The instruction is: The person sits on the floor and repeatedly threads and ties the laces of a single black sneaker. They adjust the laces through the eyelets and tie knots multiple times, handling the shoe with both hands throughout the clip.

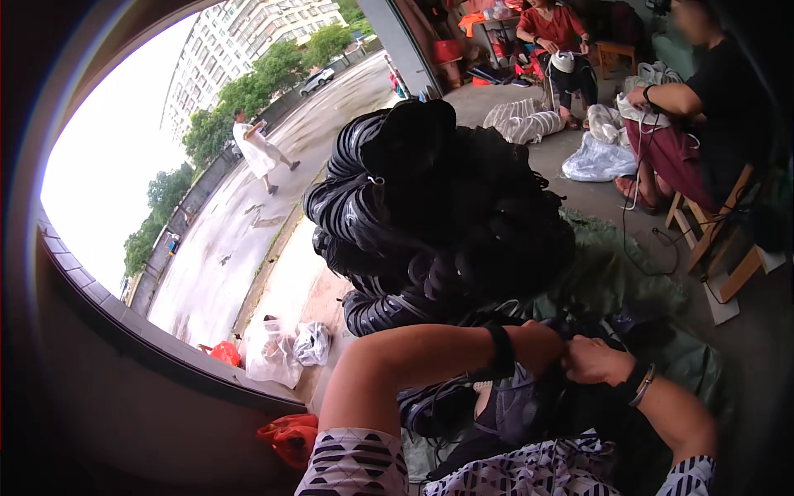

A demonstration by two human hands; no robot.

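Patterned sleeve [356, 467], L hand [542, 347] & R hand [591, 360] clenched on black cords [430, 223], green tarp [612, 281], concrete floor [595, 198].

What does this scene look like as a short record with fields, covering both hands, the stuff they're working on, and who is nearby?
left hand: left hand, fist closed on dark material, black wristband
right hand: right hand, closed on the same dark material, touching the left
work pile: big heap of black coiled cords just beyond the hands
under pile: green tarp
nearby: seated person in black top handling a thin cable; seated person in red top
outside: wet road, walker in white
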